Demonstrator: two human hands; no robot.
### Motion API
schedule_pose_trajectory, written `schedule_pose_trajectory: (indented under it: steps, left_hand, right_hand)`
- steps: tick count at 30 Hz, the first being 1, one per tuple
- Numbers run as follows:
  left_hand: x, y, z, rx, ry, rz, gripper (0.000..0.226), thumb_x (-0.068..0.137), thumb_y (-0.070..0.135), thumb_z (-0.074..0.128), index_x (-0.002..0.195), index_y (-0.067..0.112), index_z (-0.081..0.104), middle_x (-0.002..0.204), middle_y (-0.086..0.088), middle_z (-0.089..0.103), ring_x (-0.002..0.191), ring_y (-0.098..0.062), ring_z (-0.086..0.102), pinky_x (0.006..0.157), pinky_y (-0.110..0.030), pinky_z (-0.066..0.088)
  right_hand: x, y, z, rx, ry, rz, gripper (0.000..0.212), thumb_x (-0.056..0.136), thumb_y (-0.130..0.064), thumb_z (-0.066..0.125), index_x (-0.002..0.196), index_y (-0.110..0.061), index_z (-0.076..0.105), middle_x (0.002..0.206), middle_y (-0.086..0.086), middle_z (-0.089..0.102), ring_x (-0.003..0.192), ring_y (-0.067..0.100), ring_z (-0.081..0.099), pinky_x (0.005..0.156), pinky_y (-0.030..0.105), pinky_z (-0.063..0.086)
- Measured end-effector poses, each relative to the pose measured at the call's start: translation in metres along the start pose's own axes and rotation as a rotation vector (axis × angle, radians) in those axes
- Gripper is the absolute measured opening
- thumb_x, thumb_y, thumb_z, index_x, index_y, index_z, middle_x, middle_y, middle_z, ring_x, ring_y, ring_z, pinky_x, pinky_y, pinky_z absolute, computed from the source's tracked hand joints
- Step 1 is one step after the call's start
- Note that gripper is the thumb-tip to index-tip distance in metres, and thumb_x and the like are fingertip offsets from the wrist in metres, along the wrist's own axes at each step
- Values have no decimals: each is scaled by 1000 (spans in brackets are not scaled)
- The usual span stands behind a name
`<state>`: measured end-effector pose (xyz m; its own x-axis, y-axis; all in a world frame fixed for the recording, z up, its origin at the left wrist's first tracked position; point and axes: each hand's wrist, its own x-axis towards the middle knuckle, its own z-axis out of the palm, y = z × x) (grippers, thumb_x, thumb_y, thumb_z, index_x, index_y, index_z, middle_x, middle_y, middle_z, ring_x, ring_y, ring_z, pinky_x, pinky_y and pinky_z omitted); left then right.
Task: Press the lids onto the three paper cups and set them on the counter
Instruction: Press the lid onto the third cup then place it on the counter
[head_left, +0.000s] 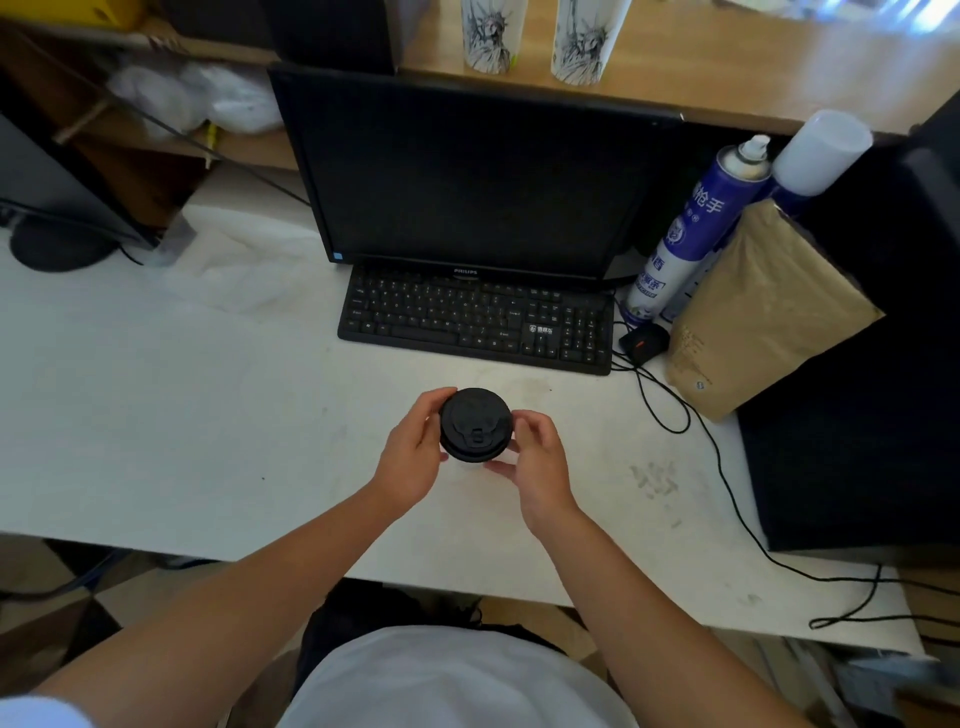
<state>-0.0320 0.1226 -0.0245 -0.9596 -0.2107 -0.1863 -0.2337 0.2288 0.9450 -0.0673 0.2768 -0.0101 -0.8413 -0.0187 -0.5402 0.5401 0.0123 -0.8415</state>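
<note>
A black plastic lid (475, 423) sits on top of a white paper cup (503, 457), of which only a sliver of the wall shows below the lid. My left hand (413, 457) grips the cup and lid rim from the left, thumb on the lid's edge. From the right, my right hand (537, 457) holds the same cup, fingers curled around its side. Two other paper cups (485, 34) (584, 39), printed with a statue drawing, stand on the wooden counter (753, 73) behind the monitor; their tops are out of view.
A black monitor (467, 171) and keyboard (475, 317) stand behind the cup on the white desk (182, 415). To the right are spray cans (696, 223), a brown paper bag (763, 312), a mouse (643, 340) and trailing cables (727, 493).
</note>
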Motion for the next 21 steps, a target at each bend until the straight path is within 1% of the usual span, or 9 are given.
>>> schedule_pose_trajectory:
  steps: [2, 5, 7, 10, 13, 15, 18, 21]
  left_hand:
    - [-4, 5, 0, -1, 74, -86, 29, 108, 15, 34, 126, 28, 53, 120, 11, 59, 108, -11, 60, 82, -38, 61]
    - [-5, 7, -3, 9, 152, -128, 16, 106, 21, 41, 112, 24, 55, 107, 5, 63, 94, -16, 66, 71, -35, 62]
    - [-3, 7, -6, 9, 169, -160, 13, 106, 23, 42, 102, 19, 54, 100, 0, 64, 89, -22, 67, 67, -34, 62]
    - [3, 6, -9, -37, 162, -240, 21, 106, 29, 42, 94, 15, 52, 99, -11, 63, 88, -27, 67, 68, -36, 62]
    - [5, 6, -10, -103, 137, -317, 27, 106, 33, 42, 93, 13, 55, 97, -14, 65, 92, -30, 68, 71, -37, 63]
    - [5, 4, -11, -131, 124, -337, 31, 105, 36, 44, 95, 10, 57, 100, -16, 66, 96, -33, 69, 73, -39, 63]
    - [2, 2, -11, -161, 124, -353, 39, 104, 40, 46, 101, 3, 58, 104, -20, 66, 99, -36, 68, 76, -43, 64]
    - [1, 0, -11, -164, 127, -361, 43, 104, 42, 45, 105, 1, 57, 104, -20, 66, 100, -37, 67, 76, -43, 64]
  right_hand:
    - [-2, 2, -1, 87, 7, 28, 17, 106, -14, 46, 112, -10, 62, 124, 10, 64, 116, 25, 63, 91, 42, 60]
    - [-7, 0, -2, 150, -25, 36, 19, 103, -7, 50, 103, -10, 69, 119, 10, 69, 115, 24, 64, 101, 38, 54]
    - [-7, 0, -1, 151, -45, 39, 22, 104, -7, 49, 105, -10, 71, 119, 10, 70, 116, 23, 64, 103, 35, 52]
    - [-6, 1, 1, 141, -68, 58, 26, 106, -12, 47, 115, -7, 71, 122, 10, 70, 119, 21, 63, 105, 36, 52]
    - [-5, 3, 4, 144, -109, 75, 30, 107, -20, 46, 123, -9, 69, 124, 6, 70, 120, 17, 62, 103, 34, 52]
    - [-5, 4, 7, 143, -124, 76, 32, 108, -23, 45, 125, -10, 69, 126, 5, 70, 121, 17, 61, 103, 35, 52]
    - [-3, 5, 10, 115, -113, 79, 34, 108, -28, 45, 124, -12, 69, 126, 4, 69, 123, 17, 61, 98, 35, 53]
    - [-2, 7, 12, 61, -105, 80, 35, 107, -34, 45, 122, -14, 70, 125, 2, 70, 120, 15, 61, 93, 34, 54]
